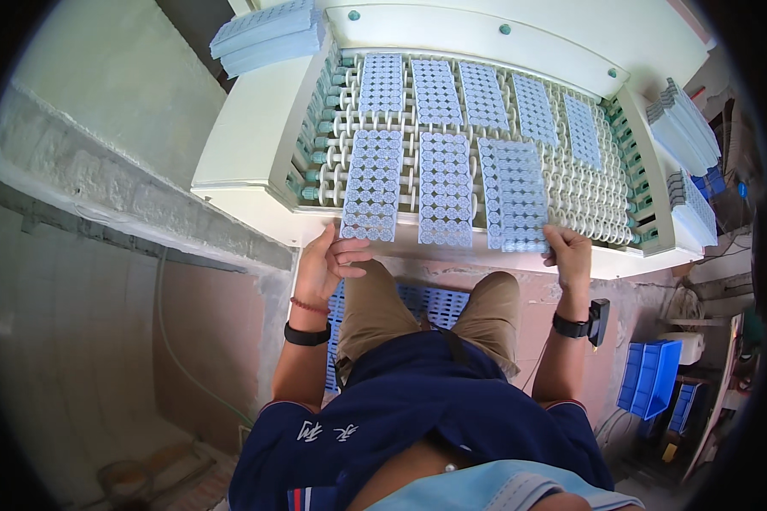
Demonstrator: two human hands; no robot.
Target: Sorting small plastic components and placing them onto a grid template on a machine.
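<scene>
Flat light-blue panels patterned with rows of round pieces lie on a bed of white roller wheels (588, 200). My right hand (568, 254) is closed at the lower right corner of one panel (522, 196), thumb and fingers pinching its edge. That panel partly overlaps another panel (490, 183), which shows along its left side. Beside the lower left corner of the leftmost front panel (372, 183) is my left hand (328, 266), its thumb and fingers apart and nothing in it. Between these lies a middle front panel (445, 187).
Several panels form a back row, including one at its left (382, 83). Stacked panels (268, 38) rest on the machine's left ledge, more stacks (683, 128) on its right. A blue plastic bin (648, 379) stands low on the right. A concrete ledge (128, 192) runs along the left.
</scene>
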